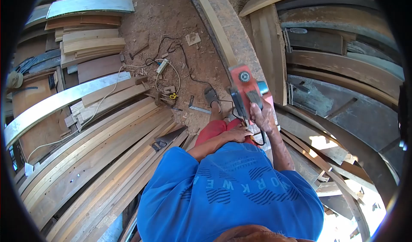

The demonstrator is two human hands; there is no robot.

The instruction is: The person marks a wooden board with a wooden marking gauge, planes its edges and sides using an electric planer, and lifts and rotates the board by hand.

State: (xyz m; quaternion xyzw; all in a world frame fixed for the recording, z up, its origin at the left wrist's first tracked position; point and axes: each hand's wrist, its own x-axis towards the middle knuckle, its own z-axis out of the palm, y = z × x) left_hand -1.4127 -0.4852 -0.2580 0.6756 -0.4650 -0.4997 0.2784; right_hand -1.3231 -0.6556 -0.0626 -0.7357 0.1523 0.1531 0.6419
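Observation:
A red electric planer [246, 81] with a round dial rests on a long narrow wooden strip [214, 25], which lies along a workbench [243, 36]. My right hand [262, 116] is wrapped round the planer's dark rear handle. Close to my waist, my left hand [238, 134] is near the end of the strip, low beside the planer; its fingers are partly hidden, and what they hold, if anything, is too small to make out. A black cord hangs from the back of the planer beside my hands.
Stacked boards [98, 156] fill the left side, and more planks [339, 66] lean at the right. On the dirt floor lie a power strip [162, 66] with cables, a hammer [139, 50], a metal square [199, 109] and a yellow tape measure [173, 96]. A handsaw [169, 138] lies on the boards.

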